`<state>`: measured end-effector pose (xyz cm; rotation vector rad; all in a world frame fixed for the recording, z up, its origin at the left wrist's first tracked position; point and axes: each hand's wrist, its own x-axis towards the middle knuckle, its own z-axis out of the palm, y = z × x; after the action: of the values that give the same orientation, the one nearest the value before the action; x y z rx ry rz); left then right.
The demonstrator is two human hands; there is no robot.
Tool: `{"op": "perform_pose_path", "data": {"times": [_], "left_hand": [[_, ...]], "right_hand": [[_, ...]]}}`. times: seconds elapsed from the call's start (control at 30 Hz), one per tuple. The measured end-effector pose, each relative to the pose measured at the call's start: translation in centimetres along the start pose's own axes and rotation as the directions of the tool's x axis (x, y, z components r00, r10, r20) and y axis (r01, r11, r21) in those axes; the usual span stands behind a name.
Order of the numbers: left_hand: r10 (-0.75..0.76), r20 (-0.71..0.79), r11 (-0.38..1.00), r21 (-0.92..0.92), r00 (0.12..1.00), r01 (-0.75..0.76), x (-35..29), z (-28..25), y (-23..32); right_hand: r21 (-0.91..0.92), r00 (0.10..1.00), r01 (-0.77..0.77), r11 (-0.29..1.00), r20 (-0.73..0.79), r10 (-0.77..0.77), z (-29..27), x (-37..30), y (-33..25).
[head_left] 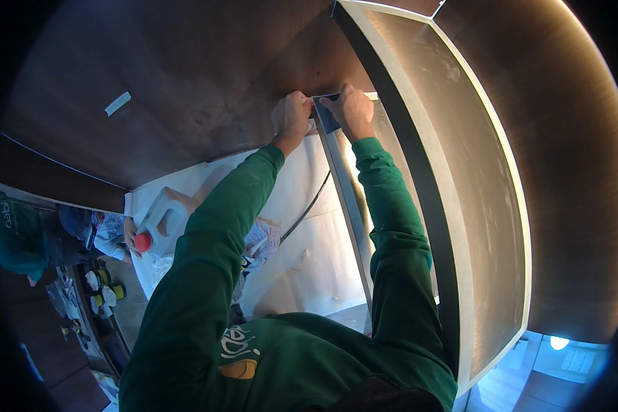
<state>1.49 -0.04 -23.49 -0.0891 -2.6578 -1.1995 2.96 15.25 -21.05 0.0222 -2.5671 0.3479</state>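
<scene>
My green sweatshirt (309, 357) was nearest the camera, filling the bottom of the frame, its sleeves reaching up toward the top centre. There my right hand (355, 113) was partly closed, thumb laid over a dark flat piece (329, 121) at the upper end of a long narrow strip (351, 206). My left hand (294, 115) was just beside it, fingers curled in close to the strip's end; I couldn't tell whether they had hold of anything. I took the step in hand to be working the dark piece against that end, and judged that the next move called for steady thumb pressure and square contact with the edge. Brown wood-like surface (178, 82) spread across the upper left, with a pale scrap of tape (117, 104) on it. A large panel (487, 206) with light edges curved down the right side. Left of centre, a whitish jug (168, 216) with a red cap lay on a white sheet (302, 268), a dark cable (310, 209) crossed the middle, and a bright lamp (559, 342) glowed at lower right.
</scene>
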Motion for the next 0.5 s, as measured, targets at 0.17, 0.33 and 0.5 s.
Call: {"op": "perform_pose_path", "data": {"times": [0.17, 0.33, 0.5], "left_hand": [[0.023, -0.064, 0.999, -0.048, 0.998, -0.026, 0.0, 0.0, -0.8], [-0.341, 0.3, 0.849, -0.309, 0.891, 0.428, 0.1, -1.0, 1.7], [-0.176, 0.384, 0.757, -0.535, 0.906, 0.374, 1.6, -1.2, -3.1]], "right_hand": [[0.055, 0.999, -0.024, 0.998, 0.05, 0.021, -0.6, 0.3, -1.2], [0.0, 1.0, 0.0, 1.0, -0.001, 0.0, 0.1, 0.0, 0.3], [0.118, 0.999, -0.009, 0.993, 0.046, 0.003, -1.1, 0.3, -1.1]]}}
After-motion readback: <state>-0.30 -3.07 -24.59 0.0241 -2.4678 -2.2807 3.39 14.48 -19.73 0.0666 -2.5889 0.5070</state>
